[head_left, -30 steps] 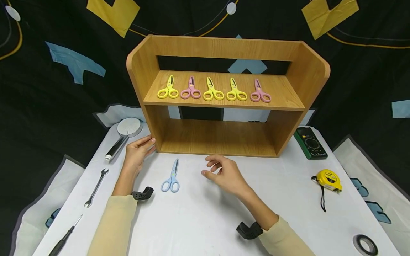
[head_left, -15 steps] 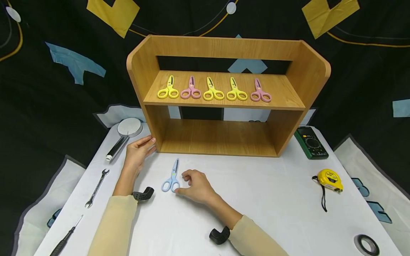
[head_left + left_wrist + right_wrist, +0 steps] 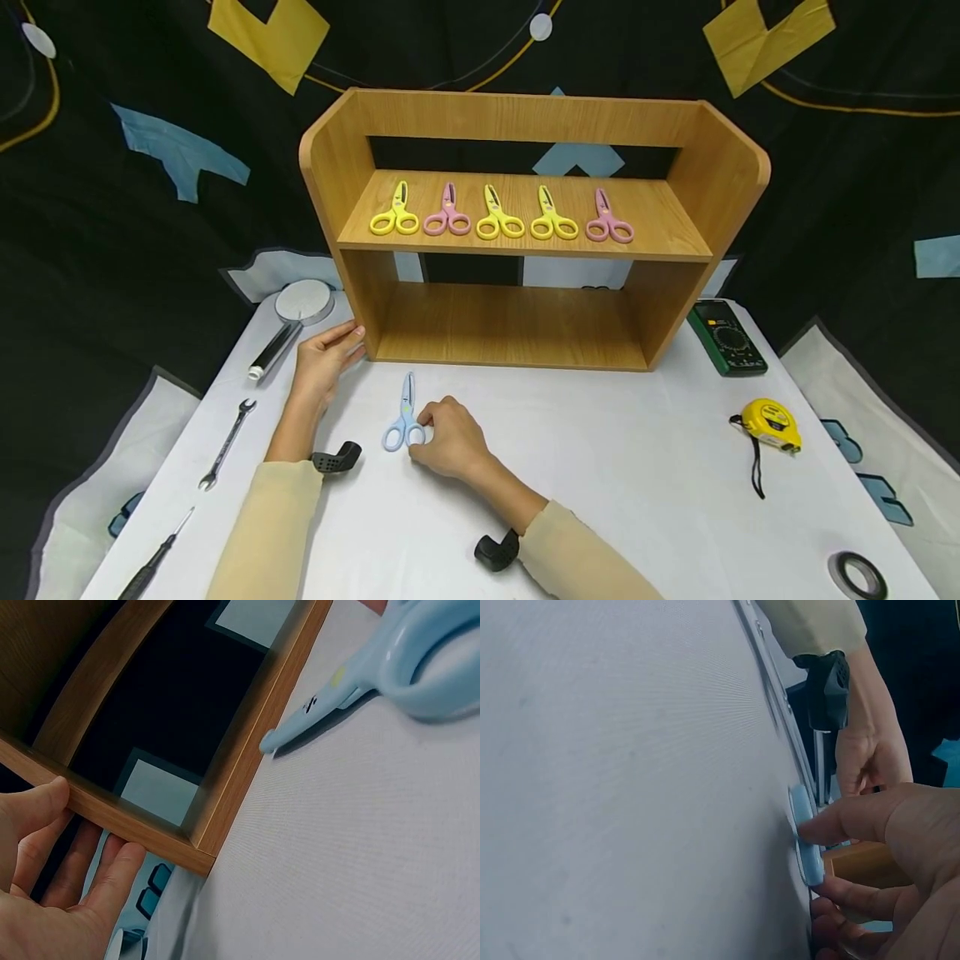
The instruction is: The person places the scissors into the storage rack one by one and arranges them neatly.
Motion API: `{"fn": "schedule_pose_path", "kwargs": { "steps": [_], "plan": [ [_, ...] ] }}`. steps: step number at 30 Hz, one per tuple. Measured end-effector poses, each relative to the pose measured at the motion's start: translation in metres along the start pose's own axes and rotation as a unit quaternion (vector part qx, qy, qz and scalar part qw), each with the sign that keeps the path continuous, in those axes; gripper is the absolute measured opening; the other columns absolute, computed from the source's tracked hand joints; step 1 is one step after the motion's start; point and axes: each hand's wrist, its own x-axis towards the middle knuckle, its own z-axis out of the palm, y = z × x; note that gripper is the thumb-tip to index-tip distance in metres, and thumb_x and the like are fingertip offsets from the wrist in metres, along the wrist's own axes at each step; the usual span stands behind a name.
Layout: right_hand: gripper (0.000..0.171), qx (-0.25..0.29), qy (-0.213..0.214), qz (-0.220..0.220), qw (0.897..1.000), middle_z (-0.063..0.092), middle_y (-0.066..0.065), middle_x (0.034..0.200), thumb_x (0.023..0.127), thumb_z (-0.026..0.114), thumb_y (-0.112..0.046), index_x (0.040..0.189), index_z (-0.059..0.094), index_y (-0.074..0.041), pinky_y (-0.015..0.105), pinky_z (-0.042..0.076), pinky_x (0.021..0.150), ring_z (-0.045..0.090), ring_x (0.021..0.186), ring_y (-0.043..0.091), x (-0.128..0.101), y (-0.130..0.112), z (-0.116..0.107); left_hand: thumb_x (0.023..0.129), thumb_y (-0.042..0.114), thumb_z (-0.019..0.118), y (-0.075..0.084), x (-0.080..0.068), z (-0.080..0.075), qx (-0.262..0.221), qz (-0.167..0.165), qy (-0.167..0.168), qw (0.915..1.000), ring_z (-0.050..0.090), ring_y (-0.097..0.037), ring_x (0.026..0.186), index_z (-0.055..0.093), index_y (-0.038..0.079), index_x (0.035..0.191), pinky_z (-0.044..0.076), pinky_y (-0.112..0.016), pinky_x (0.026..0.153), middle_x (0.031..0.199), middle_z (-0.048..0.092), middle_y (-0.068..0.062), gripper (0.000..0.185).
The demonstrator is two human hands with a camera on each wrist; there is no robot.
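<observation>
A white table (image 3: pixel 637 467) is shown carrying a wooden shelf unit (image 3: pixel 534 225), on whose upper board five yellow and pink scissors (image 3: pixel 498 214) are laid in a row. The lower left corner of the unit is touched by the left hand (image 3: pixel 324 360), its fingers straight and lying close together. The blue scissors (image 3: pixel 403 414) lie flat on the table just in front of the unit, blades pointing toward it. Their right handle loop is pinched by the curled fingers of the right hand (image 3: pixel 448 436).
</observation>
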Motion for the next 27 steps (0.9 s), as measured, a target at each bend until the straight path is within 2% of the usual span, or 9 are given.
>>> {"fn": "schedule_pose_path", "kwargs": {
  "steps": [5, 9, 12, 15, 17, 21, 24, 27],
  "plan": [
    [0.037, -0.007, 0.004, 0.003, 1.0, 0.064, 0.003, 0.097, 0.076, 0.085, -0.021, 0.108, 0.075, -0.006, 0.024, 0.051, 0.068, 0.058, 0.085, 0.013, 0.0, -0.001, 0.0, 0.095, 0.017, 0.076, -0.003, 0.0, 0.0, 0.005, 0.003, 0.001, 1.0, 0.068, -0.002, 0.104, 0.055, -0.007, 0.143, 0.055, -0.036, 0.105, 0.111, 0.068, 0.009, 0.058],
    [0.034, -0.003, 0.006, 0.008, 1.0, 0.062, 0.001, 0.092, 0.074, 0.085, -0.021, 0.104, 0.075, -0.005, 0.023, 0.047, 0.064, 0.054, 0.081, 0.012, 0.001, -0.002, -0.001, 0.095, 0.017, 0.076, -0.002, -0.001, 0.001, -0.001, 0.002, 0.0, 1.0, 0.068, -0.001, 0.102, 0.056, -0.007, 0.142, 0.054, -0.038, 0.106, 0.109, 0.069, 0.01, 0.057],
    [0.031, 0.019, 0.007, 0.017, 1.0, 0.063, 0.001, 0.091, 0.075, 0.084, -0.021, 0.099, 0.074, -0.006, 0.022, 0.046, 0.063, 0.054, 0.079, 0.011, 0.0, -0.002, -0.004, 0.094, 0.017, 0.077, -0.002, -0.001, 0.001, -0.004, 0.001, 0.002, 1.0, 0.069, -0.001, 0.102, 0.056, -0.007, 0.142, 0.056, -0.035, 0.104, 0.109, 0.069, 0.01, 0.057],
    [0.032, 0.071, -0.004, 0.027, 0.997, 0.07, 0.002, 0.091, 0.079, 0.083, -0.019, 0.105, 0.07, -0.004, 0.022, 0.05, 0.062, 0.059, 0.075, 0.01, 0.001, 0.0, -0.008, 0.094, 0.018, 0.077, -0.002, -0.001, 0.001, -0.001, 0.0, 0.004, 1.0, 0.068, -0.002, 0.104, 0.056, -0.006, 0.143, 0.058, -0.032, 0.101, 0.112, 0.068, 0.008, 0.058],
    [0.033, 0.123, -0.017, 0.033, 0.992, 0.073, 0.002, 0.087, 0.083, 0.079, -0.014, 0.111, 0.068, -0.002, 0.021, 0.052, 0.058, 0.063, 0.07, 0.01, 0.001, 0.003, -0.011, 0.094, 0.018, 0.077, -0.002, -0.001, 0.001, 0.001, 0.001, 0.005, 1.0, 0.068, -0.002, 0.104, 0.056, -0.006, 0.142, 0.058, -0.031, 0.101, 0.113, 0.068, 0.007, 0.058],
    [0.033, 0.225, -0.03, 0.048, 0.973, 0.075, 0.004, 0.081, 0.083, 0.075, -0.006, 0.115, 0.067, -0.002, 0.022, 0.053, 0.053, 0.066, 0.062, 0.012, 0.0, 0.012, -0.023, 0.095, 0.018, 0.077, -0.001, -0.002, 0.0, 0.003, 0.007, 0.001, 1.0, 0.068, -0.002, 0.104, 0.056, -0.006, 0.143, 0.056, -0.035, 0.105, 0.112, 0.069, 0.008, 0.058],
    [0.033, 0.267, -0.026, 0.051, 0.962, 0.075, 0.004, 0.081, 0.082, 0.076, -0.006, 0.114, 0.069, -0.005, 0.022, 0.051, 0.058, 0.065, 0.067, 0.013, -0.008, 0.015, -0.043, 0.095, 0.017, 0.077, -0.001, -0.002, 0.0, -0.003, 0.005, 0.0, 1.0, 0.069, -0.003, 0.104, 0.056, -0.007, 0.142, 0.055, -0.036, 0.106, 0.11, 0.069, 0.009, 0.057],
    [0.035, 0.309, -0.022, 0.038, 0.95, 0.076, 0.008, 0.084, 0.082, 0.076, -0.003, 0.116, 0.069, -0.006, 0.023, 0.052, 0.064, 0.067, 0.072, 0.014, -0.021, 0.015, -0.074, 0.094, 0.017, 0.077, -0.001, -0.002, -0.001, -0.004, 0.002, -0.002, 1.0, 0.069, -0.003, 0.104, 0.055, -0.007, 0.143, 0.056, -0.034, 0.104, 0.11, 0.07, 0.009, 0.058]
  ]
}}
